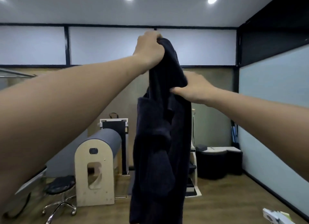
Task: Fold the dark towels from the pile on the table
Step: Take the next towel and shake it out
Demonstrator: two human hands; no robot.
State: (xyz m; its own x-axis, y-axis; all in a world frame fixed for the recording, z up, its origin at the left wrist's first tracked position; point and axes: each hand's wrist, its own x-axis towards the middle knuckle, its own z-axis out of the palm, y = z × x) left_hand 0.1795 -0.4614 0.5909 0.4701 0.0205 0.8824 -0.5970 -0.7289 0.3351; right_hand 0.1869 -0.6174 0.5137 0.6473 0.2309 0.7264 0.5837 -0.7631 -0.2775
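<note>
A dark navy towel point(160, 140) hangs bunched and crumpled in the air in front of me, reaching down to the bottom of the view. My left hand point(149, 47) is raised high and grips the towel's top end in a fist. Lower and to the right, my right hand point(195, 88) pinches a fold of the same towel between thumb and fingers. The table and the pile of towels are out of view.
Behind the towel stand a wooden arched barrel with a grey padded top point(98, 158), a black rolling stool point(61, 188) at lower left, and a dark round seat point(215, 162) by the right wall. A white object point(274, 216) shows at the bottom right.
</note>
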